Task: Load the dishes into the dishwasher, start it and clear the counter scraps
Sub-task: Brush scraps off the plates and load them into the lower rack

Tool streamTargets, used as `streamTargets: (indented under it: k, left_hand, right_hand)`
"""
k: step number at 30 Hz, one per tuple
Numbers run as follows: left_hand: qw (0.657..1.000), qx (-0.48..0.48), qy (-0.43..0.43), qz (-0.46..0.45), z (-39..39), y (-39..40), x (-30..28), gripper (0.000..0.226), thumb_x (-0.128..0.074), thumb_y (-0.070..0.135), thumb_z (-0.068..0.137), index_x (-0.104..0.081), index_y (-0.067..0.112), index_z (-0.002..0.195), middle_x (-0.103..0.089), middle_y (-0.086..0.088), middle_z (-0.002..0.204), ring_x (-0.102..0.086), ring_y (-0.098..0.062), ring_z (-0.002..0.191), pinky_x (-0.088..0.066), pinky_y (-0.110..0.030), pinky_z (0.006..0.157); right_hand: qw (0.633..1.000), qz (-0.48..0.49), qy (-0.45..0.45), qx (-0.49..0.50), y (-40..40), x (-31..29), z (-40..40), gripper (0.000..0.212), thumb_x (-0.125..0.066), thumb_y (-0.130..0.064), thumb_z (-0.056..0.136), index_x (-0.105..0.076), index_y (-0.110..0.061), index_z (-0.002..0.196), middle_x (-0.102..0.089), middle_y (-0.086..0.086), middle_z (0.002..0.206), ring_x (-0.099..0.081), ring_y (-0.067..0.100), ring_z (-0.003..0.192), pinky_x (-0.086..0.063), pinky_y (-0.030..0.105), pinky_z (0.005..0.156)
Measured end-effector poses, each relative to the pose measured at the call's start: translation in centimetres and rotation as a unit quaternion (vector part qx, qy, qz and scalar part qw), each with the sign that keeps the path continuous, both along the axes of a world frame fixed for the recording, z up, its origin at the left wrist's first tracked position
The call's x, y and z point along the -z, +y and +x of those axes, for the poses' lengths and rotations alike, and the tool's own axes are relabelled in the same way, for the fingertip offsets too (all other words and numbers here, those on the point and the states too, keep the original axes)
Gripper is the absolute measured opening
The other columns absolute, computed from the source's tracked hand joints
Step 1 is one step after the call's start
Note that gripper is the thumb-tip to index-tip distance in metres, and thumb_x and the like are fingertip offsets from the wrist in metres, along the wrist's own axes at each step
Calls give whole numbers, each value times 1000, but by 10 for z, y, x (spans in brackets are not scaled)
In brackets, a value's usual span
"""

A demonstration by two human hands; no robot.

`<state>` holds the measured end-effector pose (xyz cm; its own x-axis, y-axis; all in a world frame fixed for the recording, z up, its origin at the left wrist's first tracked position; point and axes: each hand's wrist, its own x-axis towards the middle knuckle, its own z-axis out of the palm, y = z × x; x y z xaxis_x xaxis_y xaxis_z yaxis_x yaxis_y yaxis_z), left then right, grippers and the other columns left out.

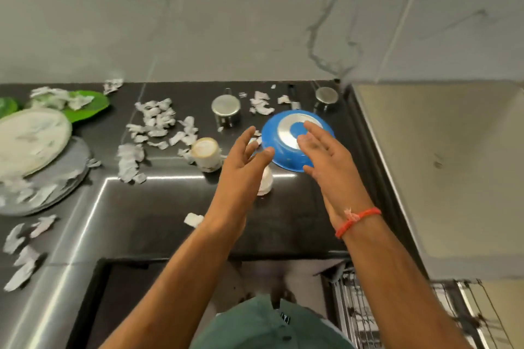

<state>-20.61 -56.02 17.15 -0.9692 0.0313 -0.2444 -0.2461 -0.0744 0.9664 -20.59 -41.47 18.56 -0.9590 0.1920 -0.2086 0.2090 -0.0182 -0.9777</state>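
A blue bowl (279, 147) lies upside down on the black counter (158, 215), its silver base ring facing up. My right hand (326, 159) is over it with fingers spread, fingertips above the base. My left hand (245, 161) hovers just left of the bowl, fingers straight, holding nothing. A beige cup (205, 154) lies on its side left of my left hand. A small white cup (265, 183) stands partly hidden behind my left hand. Two steel cups, one (226, 110) and the other (326, 98), stand upside down at the back.
Torn paper scraps (158, 122) litter the counter. White and grey plates (34, 147) stack at the left with a green plate (90, 103) behind. A dishwasher rack (368, 317) shows at lower right. A pale counter section (439, 164) lies to the right.
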Motion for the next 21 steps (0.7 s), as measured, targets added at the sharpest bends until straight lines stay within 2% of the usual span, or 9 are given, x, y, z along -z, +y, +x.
streamTargets:
  k: [2, 3, 5, 8, 11, 14, 16, 19, 21]
  left_hand:
    - [999, -51, 2, -8, 1, -19, -1, 59, -63, 28, 99, -40, 39, 152, -49, 5, 150, -55, 2, 123, -46, -19, 95]
    - [997, -70, 3, -9, 2, -28, -2, 59, -63, 29, 99, -40, 40, 152, -48, 4, 151, -54, 0, 125, -46, -23, 100]
    - [994, -107, 1, -16, 4, -42, -4, 58, -63, 28, 100, -40, 40, 152, -48, 3, 152, -53, -4, 130, -44, -28, 108]
    - [985, -171, 3, -26, 10, -63, -9, 56, -62, 27, 100, -42, 39, 151, -57, 8, 142, -59, 2, 120, -46, -19, 99]
    - [974, -223, -5, -36, 15, -77, -14, 58, -64, 31, 99, -42, 41, 151, -50, 4, 149, -51, -4, 132, -39, -36, 114]
    - [960, -276, -11, -40, 24, -86, -16, 57, -64, 31, 99, -42, 41, 151, -46, 2, 154, -45, -8, 139, -36, -41, 118]
    - [950, -309, -12, -37, 32, -93, -14, 56, -64, 30, 99, -44, 41, 150, -49, 5, 151, -45, -6, 138, -37, -40, 118]
    - [936, -352, -10, -30, 41, -109, -11, 52, -63, 25, 100, -48, 37, 147, -61, 14, 135, -55, 3, 125, -42, -30, 110]
    - [924, -382, -14, -27, 45, -123, -11, 52, -62, 23, 100, -47, 33, 149, -63, 11, 133, -60, 3, 118, -45, -28, 105]
  right_hand:
    - [999, -3, 1, -41, -19, -2, -12, 43, -60, -32, 99, -55, -31, 141, -58, -21, 128, -55, 2, 122, -43, 41, 113]
    - [998, -3, 1, -65, -27, -2, -19, 43, -60, -31, 99, -55, -31, 141, -58, -23, 126, -55, 0, 119, -43, 41, 113]
    - [993, -6, 4, -115, -44, -4, -29, 44, -60, -32, 99, -53, -33, 142, -58, -16, 134, -54, -1, 120, -43, 42, 113]
    - [983, -19, 10, -183, -68, -7, -40, 44, -59, -32, 100, -52, -34, 143, -55, -8, 145, -52, 4, 128, -41, 42, 114]
    - [970, -37, 10, -239, -86, -11, -47, 45, -58, -30, 100, -51, -33, 144, -53, -10, 144, -51, 2, 127, -42, 37, 112]
    - [957, -41, 7, -286, -99, -8, -52, 45, -58, -32, 100, -51, -33, 144, -53, -9, 146, -56, 0, 118, -47, 31, 102]
    - [948, -45, 0, -315, -110, -6, -52, 45, -59, -33, 100, -51, -34, 144, -52, -10, 146, -57, 0, 115, -48, 28, 93]
    - [939, -47, 0, -341, -129, -4, -52, 44, -61, -33, 99, -53, -33, 142, -53, -9, 145, -52, 6, 128, -47, 32, 102]
    - [930, -52, 4, -364, -144, -5, -52, 44, -61, -32, 98, -54, -31, 142, -53, -9, 145, -51, 6, 130, -44, 34, 109]
